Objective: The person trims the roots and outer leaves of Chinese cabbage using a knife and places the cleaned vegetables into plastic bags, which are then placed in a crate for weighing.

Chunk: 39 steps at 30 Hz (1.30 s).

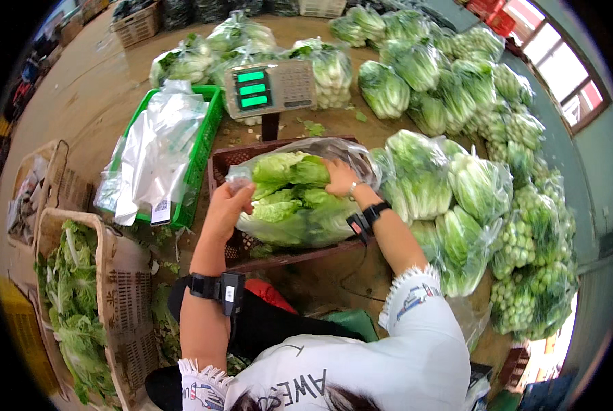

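Note:
A clear plastic bag [334, 222] of leafy green Chinese cabbage [277, 171] lies with its mouth spread in a dark red crate [226, 164]. At the bag's left edge, my left hand [226, 205] is closed, pinching the plastic between thumb and fingers. My right hand [342, 178] reaches in from the right, its fingers bent over the right end of the cabbage; the fingertips are partly hidden among the leaves. Just beyond the crate stands a scale display [271, 88] on a post, its green screens lit.
Left of the crate, a green basket [214, 113] holds loose plastic bags [159, 144]. A pale crate [101, 274] of leafy greens stands nearer on the left. Bagged cabbages [423, 178] crowd the right side, with bags of pale green vegetables [529, 240] along the wall.

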Motion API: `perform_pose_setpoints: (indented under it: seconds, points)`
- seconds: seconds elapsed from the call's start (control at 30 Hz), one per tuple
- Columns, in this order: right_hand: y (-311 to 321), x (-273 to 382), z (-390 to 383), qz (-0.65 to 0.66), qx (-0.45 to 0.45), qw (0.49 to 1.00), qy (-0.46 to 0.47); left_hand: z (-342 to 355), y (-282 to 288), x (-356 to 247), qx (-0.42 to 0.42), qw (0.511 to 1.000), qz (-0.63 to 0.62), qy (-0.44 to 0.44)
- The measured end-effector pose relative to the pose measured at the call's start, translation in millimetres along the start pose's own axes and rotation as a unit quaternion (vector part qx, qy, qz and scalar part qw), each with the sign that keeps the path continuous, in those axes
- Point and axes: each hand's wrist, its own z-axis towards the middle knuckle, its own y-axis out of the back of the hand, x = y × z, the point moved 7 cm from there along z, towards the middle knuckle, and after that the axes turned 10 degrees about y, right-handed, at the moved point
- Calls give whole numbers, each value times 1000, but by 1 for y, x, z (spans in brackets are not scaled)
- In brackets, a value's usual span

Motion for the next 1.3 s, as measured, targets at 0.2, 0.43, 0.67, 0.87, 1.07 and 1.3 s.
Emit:
perform_pose_setpoints:
  seconds: [0.2, 0.43, 0.67, 0.87, 1.07, 1.3]
  points:
    - [0, 35, -15, 132, -18, 986, 96, 12, -16, 4, 26, 999, 8, 21]
    - [-17, 17, -26, 199, -7, 979, 44, -4, -25, -16, 90, 992, -92, 6]
    - [-25, 12, -1, 102, 110, 985, -80, -4, -17, -5, 95, 965, -244, -7]
    - [14, 28, 3, 60, -125, 990, 6, 4, -17, -12, 67, 981, -184, 16]
    - [-30, 80, 26, -69, 70, 981, 165, 13, -8, 9, 73, 994, -76, 35]
    - [-46, 45, 6, -86, 127, 984, 89, 8, -17, -19, -23, 987, 65, -145]
